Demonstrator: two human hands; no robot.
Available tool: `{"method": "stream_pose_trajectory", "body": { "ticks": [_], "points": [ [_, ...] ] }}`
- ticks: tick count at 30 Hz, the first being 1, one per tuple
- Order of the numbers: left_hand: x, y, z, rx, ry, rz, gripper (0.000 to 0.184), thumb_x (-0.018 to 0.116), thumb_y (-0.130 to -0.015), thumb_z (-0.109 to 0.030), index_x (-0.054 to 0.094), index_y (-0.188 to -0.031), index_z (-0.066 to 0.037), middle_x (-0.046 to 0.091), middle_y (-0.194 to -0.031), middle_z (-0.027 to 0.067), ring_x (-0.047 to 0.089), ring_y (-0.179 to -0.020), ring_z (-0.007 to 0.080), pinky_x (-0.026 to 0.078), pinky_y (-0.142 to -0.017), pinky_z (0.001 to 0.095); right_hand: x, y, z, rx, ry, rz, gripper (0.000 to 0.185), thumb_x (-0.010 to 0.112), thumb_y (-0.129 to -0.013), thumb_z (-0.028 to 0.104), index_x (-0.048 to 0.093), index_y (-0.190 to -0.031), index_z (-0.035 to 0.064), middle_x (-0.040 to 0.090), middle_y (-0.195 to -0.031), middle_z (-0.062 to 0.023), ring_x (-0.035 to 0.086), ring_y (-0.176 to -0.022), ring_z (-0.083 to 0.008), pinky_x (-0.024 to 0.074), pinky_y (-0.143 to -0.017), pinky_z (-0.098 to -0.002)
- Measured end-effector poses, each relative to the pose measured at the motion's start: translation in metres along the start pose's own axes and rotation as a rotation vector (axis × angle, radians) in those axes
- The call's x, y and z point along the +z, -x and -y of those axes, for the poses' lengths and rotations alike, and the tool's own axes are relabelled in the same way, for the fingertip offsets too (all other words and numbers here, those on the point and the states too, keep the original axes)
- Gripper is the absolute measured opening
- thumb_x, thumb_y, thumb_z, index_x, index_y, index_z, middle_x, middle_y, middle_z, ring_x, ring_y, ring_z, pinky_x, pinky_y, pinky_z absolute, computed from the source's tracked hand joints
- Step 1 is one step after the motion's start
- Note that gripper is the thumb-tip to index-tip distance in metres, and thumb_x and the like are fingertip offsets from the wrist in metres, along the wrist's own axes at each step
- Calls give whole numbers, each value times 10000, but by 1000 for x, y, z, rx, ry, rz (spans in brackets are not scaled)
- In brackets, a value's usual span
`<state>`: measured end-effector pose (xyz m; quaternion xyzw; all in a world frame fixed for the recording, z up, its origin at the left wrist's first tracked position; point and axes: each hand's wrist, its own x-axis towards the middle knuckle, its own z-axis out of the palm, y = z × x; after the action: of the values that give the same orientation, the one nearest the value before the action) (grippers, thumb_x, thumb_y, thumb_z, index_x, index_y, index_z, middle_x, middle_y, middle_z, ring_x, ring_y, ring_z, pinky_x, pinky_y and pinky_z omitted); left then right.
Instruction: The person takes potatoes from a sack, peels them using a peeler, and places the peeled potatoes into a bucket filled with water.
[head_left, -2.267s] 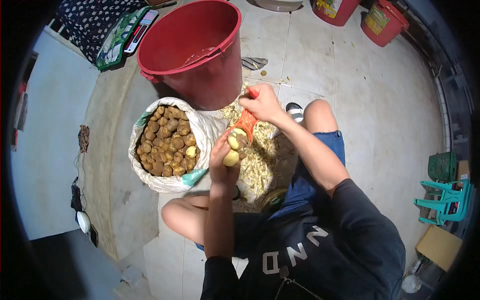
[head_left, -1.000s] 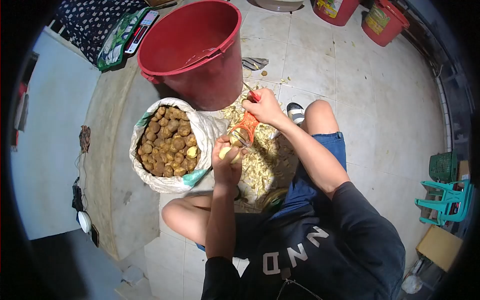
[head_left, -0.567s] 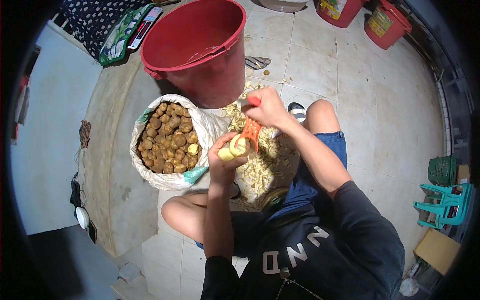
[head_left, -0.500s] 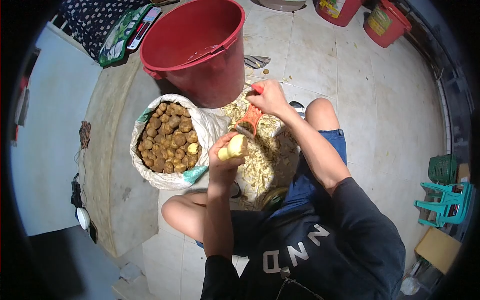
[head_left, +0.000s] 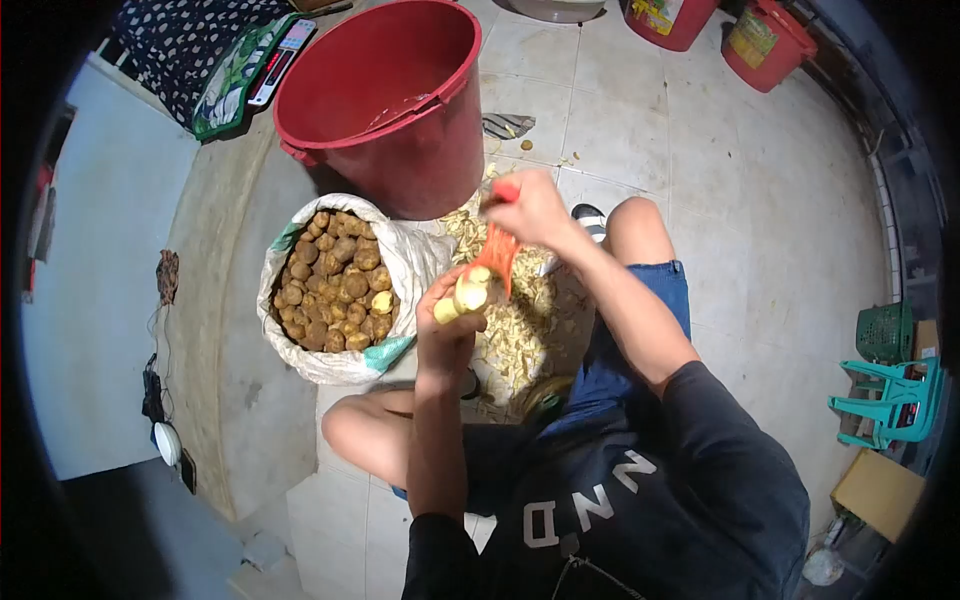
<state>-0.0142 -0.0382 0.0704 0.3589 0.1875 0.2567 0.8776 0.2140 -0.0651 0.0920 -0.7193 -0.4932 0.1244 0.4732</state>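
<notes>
We had the left hand [head_left: 436, 325] closed around a lumpy potato [head_left: 470, 294], its bared flesh smooth and pale yellow, with a darker patch at the edge away from the palm. The right hand [head_left: 537, 212] was gripping an orange-red peeler [head_left: 501, 248], its fingers bent over the handle; the peeler's broad, flat head, blurred, ran down to the potato's side, though we could not tell whether the blade touched. Both things were above a loose litter of peelings [head_left: 522, 350], thin pale strips strewn across pale, square floor tiles [head_left: 745, 270]. Beside the left hand stood a white sack [head_left: 415, 257], its crumpled, rolled-out mouth patched with green, filled with brown potatoes [head_left: 340, 275], rounded and earthy-skinned; one among them showed a pale yellow face. Beyond the sack we saw a deep, dark-red bucket [head_left: 425, 170] with a thick round rim and smooth, tapering wall.
</notes>
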Motion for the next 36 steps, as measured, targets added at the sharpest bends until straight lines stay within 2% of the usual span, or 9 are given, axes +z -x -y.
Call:
{"method": "stream_pose_trajectory", "body": {
  "ticks": [2, 6, 13, 14, 18, 21, 26, 29, 36],
  "points": [
    [0, 3, -1, -6, 200, 139, 692, 723, -679, -77, 425, -1288, 61, 588, -1091, 100, 620, -958, 204, 548, -743, 269, -8, -8, -13, 193, 70, 8, 181, 704, -673, 221, 658, -663, 46, 626, -587, -126, 617, -537, -255, 475, -539, -341],
    [18, -1, -1, 73, -12, -52, 702, 735, -692, -107, 418, -1294, 62, 577, -1114, 106, 607, -953, 196, 525, -798, 283, -6, 9, 26, -83, -52, -37, 186, 688, -688, 208, 650, -646, 32, 611, -533, -100, 587, -469, -219, 476, -521, -337],
    [12, 0, -2, 59, 98, -6, 737, 721, -658, -98, 414, -1307, 67, 568, -1154, 114, 576, -1014, 193, 478, -819, 275, -5, 3, 21, 42, -185, -47, 213, 684, -694, 223, 633, -629, 27, 584, -515, -118, 569, -451, -231, 466, -507, -339],
    [13, 0, -2, 59, 101, -7, 737, 721, -658, -98, 414, -1307, 67, 568, -1154, 114, 576, -1014, 193, 478, -819, 275, -2, 7, 23, -125, -107, -38, 194, 675, -684, 128, 574, -590, -9, 488, -473, -40, 450, -475, -68, 372, -452, -290],
    [14, 5, -6, -13, 254, -3, 695, 691, -648, -59, 431, -1279, 72, 588, -1114, 132, 602, -1003, 202, 497, -889, 294, -5, -7, -4, 179, -94, -72, 141, 677, -683, 98, 603, -623, -5, 496, -482, -44, 457, -498, -55, 396, -482, -271],
    [10, -1, -3, 23, 58, -2, 694, 665, -677, -145, 439, -1292, 85, 576, -1155, 159, 608, -987, 212, 515, -823, 283, -1, 5, 17, -40, -173, -62, 191, 697, -682, 220, 660, -666, 33, 623, -580, -118, 625, -529, -215, 482, -537, -331],
    [12, 2, -7, 10, 232, 20, 725, 680, -662, -38, 392, -1318, 72, 567, -1153, 144, 598, -1037, 241, 521, -804, 283, -5, -5, -13, 239, -39, -43, 154, 706, -679, 207, 706, -721, 59, 628, -586, -123, 636, -544, -225, 484, -543, -330],
    [15, 3, -7, 7, 187, -1, 743, 695, -667, -56, 379, -1330, 61, 556, -1165, 131, 595, -1033, 228, 521, -797, 278, 0, 6, 15, -49, -166, -93, 162, 703, -678, 216, 703, -716, 59, 621, -576, -122, 632, -537, -236, 483, -537, -331],
    [21, 6, -9, 17, 213, 31, 749, 747, -656, -89, 404, -1307, 48, 559, -1153, 105, 580, -1024, 188, 519, -833, 280, 1, 1, 0, 100, -119, -110, 195, 694, -680, 205, 618, -621, 36, 581, -534, -128, 557, -465, -246, 451, -503, -348]
  ]
}}
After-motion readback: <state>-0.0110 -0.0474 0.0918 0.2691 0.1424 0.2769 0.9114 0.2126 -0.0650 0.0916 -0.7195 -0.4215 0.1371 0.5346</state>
